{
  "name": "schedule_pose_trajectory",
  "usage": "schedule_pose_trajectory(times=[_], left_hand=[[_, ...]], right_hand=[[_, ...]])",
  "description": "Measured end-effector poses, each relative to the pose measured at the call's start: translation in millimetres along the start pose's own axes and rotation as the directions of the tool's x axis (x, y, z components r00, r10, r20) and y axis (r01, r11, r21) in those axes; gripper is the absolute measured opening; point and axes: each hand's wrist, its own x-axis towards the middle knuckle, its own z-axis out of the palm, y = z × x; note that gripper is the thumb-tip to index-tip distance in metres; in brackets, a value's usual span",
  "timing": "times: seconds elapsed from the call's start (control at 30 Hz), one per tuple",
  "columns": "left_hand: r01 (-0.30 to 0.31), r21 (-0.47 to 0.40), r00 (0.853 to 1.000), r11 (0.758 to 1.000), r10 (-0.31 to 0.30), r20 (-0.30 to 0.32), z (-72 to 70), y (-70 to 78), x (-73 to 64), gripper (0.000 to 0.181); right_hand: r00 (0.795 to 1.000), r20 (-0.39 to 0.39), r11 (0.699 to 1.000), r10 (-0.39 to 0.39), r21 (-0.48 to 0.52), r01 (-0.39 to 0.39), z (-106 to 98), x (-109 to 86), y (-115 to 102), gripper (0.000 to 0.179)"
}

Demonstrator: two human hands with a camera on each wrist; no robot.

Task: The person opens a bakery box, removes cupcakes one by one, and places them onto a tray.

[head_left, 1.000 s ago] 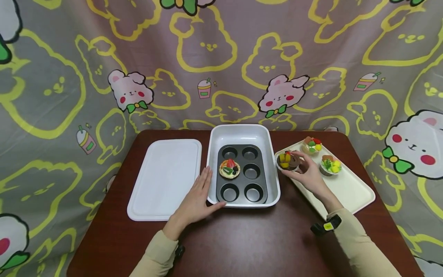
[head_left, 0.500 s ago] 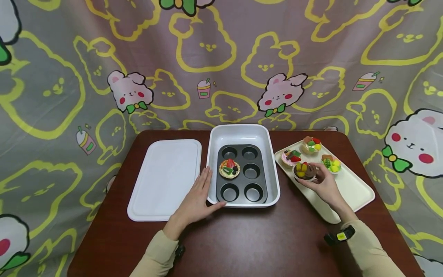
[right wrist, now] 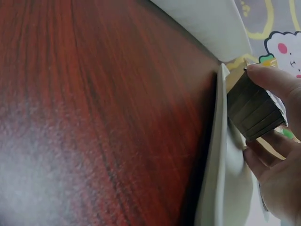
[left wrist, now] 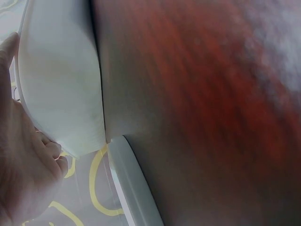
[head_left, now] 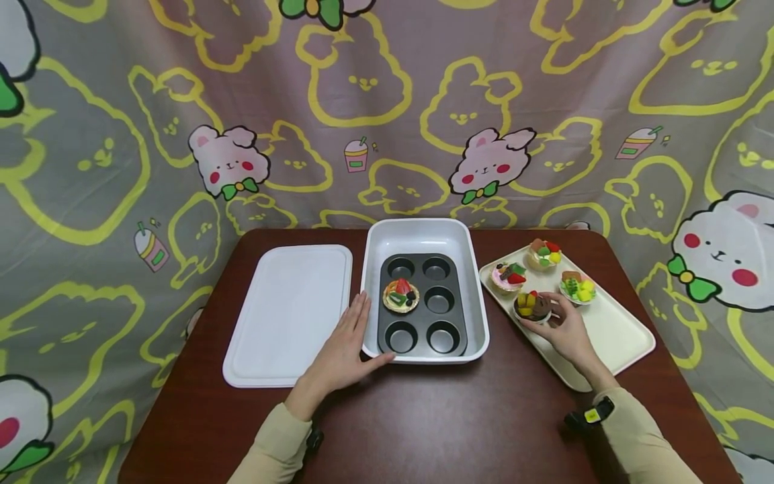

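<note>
My right hand (head_left: 567, 329) grips a chocolate cupcake (head_left: 532, 306) with yellow fruit pieces on top, over the near left part of a cream tray (head_left: 617, 336). In the right wrist view, thumb and fingers are round the cupcake's dark ridged cup (right wrist: 254, 108), just inside the tray's rim. My left hand (head_left: 338, 349) rests with straight fingers on the left front corner of a white deep pan (head_left: 478, 296). Inside that pan lies a dark muffin tin (head_left: 421, 323), and a fruit tart (head_left: 401, 296) sits in its left middle cup.
A pink-topped cupcake (head_left: 508, 276), a fruit-topped cupcake (head_left: 543, 254) and a green-and-yellow-topped cupcake (head_left: 577, 288) stand on the cream tray. Left of the pan lies a flat white lid or board (head_left: 290, 312). A patterned curtain (head_left: 387, 134) hangs behind the brown table (head_left: 423, 430).
My right hand has carried the chocolate cupcake right and toward me, then lower over the cream tray. This uncovered the pink-topped cupcake. My left hand has stayed put.
</note>
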Motion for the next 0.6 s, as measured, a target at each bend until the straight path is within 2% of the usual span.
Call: schedule_pose_trajectory(times=[0.17,0.3,0.4,0.5,0.6], left_hand=[[-0.003,0.004,1.0,1.0,0.003,0.0,0.1,0.1,-0.2,0.123],[-0.001,0.0,1.0,1.0,0.001,0.003,-0.6,0.9,-0.8,0.123],[0.003,-0.006,1.0,1.0,-0.003,0.004,-0.9,1.0,-0.5,0.123],[0.008,-0.005,1.0,1.0,-0.008,0.009,-0.5,0.4,0.0,0.124],[0.004,-0.003,1.0,1.0,-0.004,0.002,0.2,0.0,0.2,0.124]], right_hand=[[1.0,-0.011,0.999,0.01,-0.05,-0.01,-0.4,-1.6,4.6,0.075],[0.999,-0.031,0.99,-0.011,-0.138,0.006,0.0,-6.1,7.3,0.075],[0.999,-0.014,0.98,-0.029,-0.198,0.026,0.1,-7.7,7.4,0.078],[0.999,0.009,0.966,-0.051,-0.255,0.051,0.2,-7.8,8.1,0.084],[0.996,0.012,0.929,-0.092,-0.359,0.09,0.5,-9.4,10.8,0.087]])
